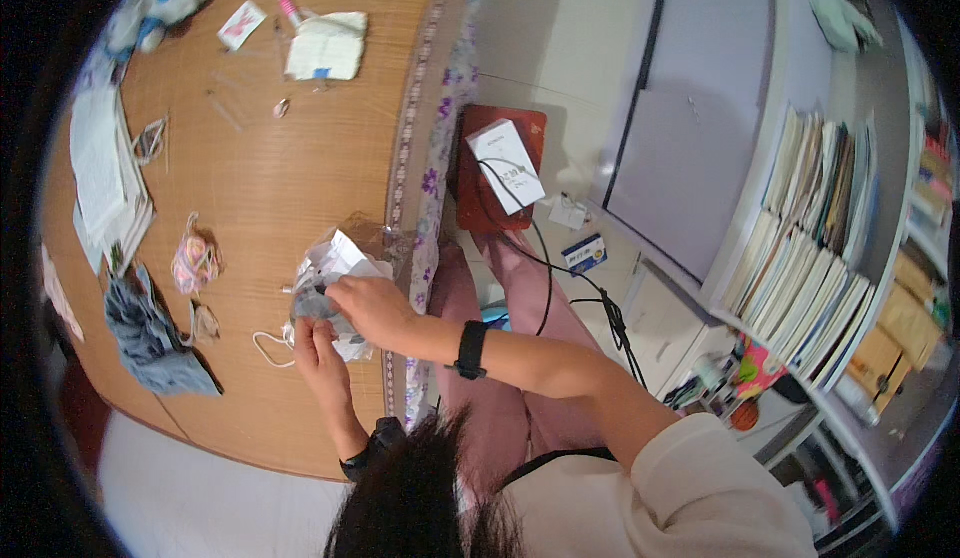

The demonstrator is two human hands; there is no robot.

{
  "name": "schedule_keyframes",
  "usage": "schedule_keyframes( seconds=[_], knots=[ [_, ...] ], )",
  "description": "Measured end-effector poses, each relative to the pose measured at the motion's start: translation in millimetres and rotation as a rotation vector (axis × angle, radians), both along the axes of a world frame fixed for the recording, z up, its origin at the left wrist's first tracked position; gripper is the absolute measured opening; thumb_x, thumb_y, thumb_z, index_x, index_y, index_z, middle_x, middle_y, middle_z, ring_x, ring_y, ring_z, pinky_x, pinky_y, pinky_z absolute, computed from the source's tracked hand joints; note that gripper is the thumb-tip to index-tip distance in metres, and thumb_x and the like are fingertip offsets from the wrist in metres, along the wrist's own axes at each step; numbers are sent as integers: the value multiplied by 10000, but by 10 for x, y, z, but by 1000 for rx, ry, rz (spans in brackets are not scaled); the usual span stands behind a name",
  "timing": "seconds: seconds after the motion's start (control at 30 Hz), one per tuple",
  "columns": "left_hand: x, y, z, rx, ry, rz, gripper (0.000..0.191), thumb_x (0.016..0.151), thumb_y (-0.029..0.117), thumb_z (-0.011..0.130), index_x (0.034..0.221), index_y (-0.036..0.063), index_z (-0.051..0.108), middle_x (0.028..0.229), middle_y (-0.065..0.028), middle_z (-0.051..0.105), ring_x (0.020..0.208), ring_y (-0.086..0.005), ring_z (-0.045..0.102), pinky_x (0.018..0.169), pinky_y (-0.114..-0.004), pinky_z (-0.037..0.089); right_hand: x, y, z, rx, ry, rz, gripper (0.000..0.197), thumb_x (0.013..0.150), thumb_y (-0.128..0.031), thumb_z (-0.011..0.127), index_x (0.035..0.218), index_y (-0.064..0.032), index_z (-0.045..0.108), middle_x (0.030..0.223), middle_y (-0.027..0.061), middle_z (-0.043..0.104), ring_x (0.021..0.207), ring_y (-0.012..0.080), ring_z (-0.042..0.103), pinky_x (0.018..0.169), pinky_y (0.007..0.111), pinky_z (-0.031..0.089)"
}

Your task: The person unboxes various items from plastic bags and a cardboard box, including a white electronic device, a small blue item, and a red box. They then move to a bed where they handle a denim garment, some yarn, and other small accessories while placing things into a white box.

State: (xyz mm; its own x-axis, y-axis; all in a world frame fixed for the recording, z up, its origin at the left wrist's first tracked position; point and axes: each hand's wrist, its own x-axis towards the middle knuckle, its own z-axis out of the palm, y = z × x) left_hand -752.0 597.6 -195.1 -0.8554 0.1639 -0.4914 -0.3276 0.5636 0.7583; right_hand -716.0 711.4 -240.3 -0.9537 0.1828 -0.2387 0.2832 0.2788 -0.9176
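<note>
My right hand [375, 312] comes in from the right with a black band on its wrist. Its fingertips pinch the upper side of a small dark grey piece [313, 301], perhaps fabric or film. From below, my left hand [321, 348] grips the lower edge of the same piece with thumb and fingers. Under and behind both hands lies a crumpled bundle of white paper and clear plastic [341, 254] near the table's edge. A white cord loop [270, 351] sticks out to the left of it. My fingers hide part of the grey piece.
On the wooden table [300, 168] lie a multicoloured yarn ball [196, 259], a blue denim piece [154, 333], stacked papers [105, 175], a small notebook [328, 46] and a plush toy [169, 2]. A white box [506, 164] rests on a red stool [480, 216]; black cables [615, 318] hang nearby.
</note>
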Motion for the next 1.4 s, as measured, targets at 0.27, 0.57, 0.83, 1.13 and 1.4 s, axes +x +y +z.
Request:
schedule_keyframes(
  seconds=[0.27,0.57,0.83,1.13,1.4],
  knots=[
    [159,299,229,-19,40,-396,180,877,83,417,711,14,411,636,-28,412,606,-111,372,557,-252,325,345,-21,-159,0,266,-169,30,660,-61,615,667,-47,590,746,67,566,749,261,556,587,361,460],
    [731,713,853,-31,47,-527,158,874,82,411,723,34,416,667,-33,440,636,-117,388,613,-245,334,1107,606,550,-1,297,-151,202,677,-111,618,875,-74,635,802,24,569,811,219,558,642,334,487],
    [1418,1556,443,124,-42,-644,168,867,97,436,712,33,429,653,-16,417,634,-103,379,582,-241,320,2724,1567,890,-121,542,-712,164,760,-63,569,914,-23,611,942,79,612,892,244,571,719,316,467],
    [2305,2173,-318,117,-57,-1082,140,843,45,453,714,-8,448,586,-27,413,564,-82,358,491,-247,306,4341,1411,-483,-629,-18,-1623,196,864,-103,454,925,2,608,780,34,592,724,106,536,678,240,429],
    [2701,2098,-1233,88,-146,-1370,123,815,40,468,715,-32,457,546,-70,409,538,-73,359,457,-254,311,5018,1111,-2292,-725,-91,-1839,221,857,-176,484,939,-21,618,757,43,604,665,102,537,619,229,425]
  ],
)
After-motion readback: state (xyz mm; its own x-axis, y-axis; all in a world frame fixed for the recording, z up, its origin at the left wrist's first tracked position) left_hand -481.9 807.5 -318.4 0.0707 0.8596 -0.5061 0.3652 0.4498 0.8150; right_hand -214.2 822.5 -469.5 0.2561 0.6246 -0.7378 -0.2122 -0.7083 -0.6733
